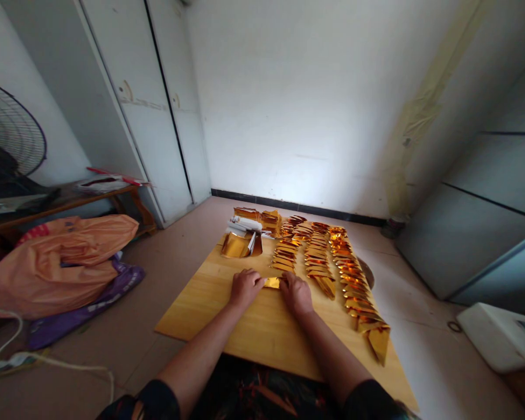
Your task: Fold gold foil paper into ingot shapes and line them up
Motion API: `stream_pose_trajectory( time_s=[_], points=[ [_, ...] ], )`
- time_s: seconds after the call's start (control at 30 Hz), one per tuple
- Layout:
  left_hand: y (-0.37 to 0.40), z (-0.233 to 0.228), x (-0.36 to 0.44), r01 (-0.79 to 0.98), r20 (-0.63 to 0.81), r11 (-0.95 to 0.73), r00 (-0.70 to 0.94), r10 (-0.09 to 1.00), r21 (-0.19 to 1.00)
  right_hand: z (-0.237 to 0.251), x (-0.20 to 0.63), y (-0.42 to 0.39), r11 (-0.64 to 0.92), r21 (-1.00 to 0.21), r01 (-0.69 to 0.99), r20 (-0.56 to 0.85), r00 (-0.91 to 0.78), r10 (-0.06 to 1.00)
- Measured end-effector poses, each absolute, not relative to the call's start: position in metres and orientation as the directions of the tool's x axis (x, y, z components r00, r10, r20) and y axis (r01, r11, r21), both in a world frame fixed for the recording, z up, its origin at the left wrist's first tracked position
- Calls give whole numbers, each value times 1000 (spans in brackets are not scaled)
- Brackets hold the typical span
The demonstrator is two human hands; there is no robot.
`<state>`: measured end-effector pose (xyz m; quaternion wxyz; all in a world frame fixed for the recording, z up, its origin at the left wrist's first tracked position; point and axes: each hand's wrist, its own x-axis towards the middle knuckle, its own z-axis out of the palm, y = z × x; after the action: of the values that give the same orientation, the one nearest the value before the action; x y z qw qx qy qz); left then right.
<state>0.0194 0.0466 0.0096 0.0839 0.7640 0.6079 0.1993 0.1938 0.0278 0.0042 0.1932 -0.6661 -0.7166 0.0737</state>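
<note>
Pressing down from both sides, the left hand (245, 287) and the right hand (296, 291) are closed on a small gold foil piece (272, 282), which is pinched between the fingertips and held flat against the wooden board (210, 303) near its centre. The piece is seen only as a short bright strip between the two hands, so its fold cannot be made out.

As far as can be judged, much of the folding is already done: three long rows of folded gold pieces (328, 262) are laid overlapping from twelve o'clock down to about four o'clock of the hands, the outermost row reaching the board's near right edge. At eleven o'clock a stack of unfolded foil sheets (238, 244) is left, with further bundles behind it, so more remains to be worked.

The foil is thin, shiny and creased, catching orange and yellow glints; the folded pieces appear pointed and wedge-like. The board is pale, smooth-grained and rectangular, laid on a tiled floor. At nine o'clock a soft orange plastic bag (61, 256) is slumped.
</note>
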Motion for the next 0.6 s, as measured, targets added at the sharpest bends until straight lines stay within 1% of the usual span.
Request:
stream_pose_trajectory(
  time_s=[0.1,0.2,0.43,0.6],
  points=[
    [51,8,22,915,182,-209,153,971,345,2,189,30,51,-295,954,163,-2,987],
    [54,7,24,938,150,-176,136,979,299,-1,186,32,55,-242,969,165,-15,986],
    [58,11,28,963,107,-154,133,985,222,-3,184,33,70,-169,983,195,-37,980],
    [59,14,30,972,96,-153,138,986,177,-3,183,33,70,-154,986,183,-42,982]
  ],
)
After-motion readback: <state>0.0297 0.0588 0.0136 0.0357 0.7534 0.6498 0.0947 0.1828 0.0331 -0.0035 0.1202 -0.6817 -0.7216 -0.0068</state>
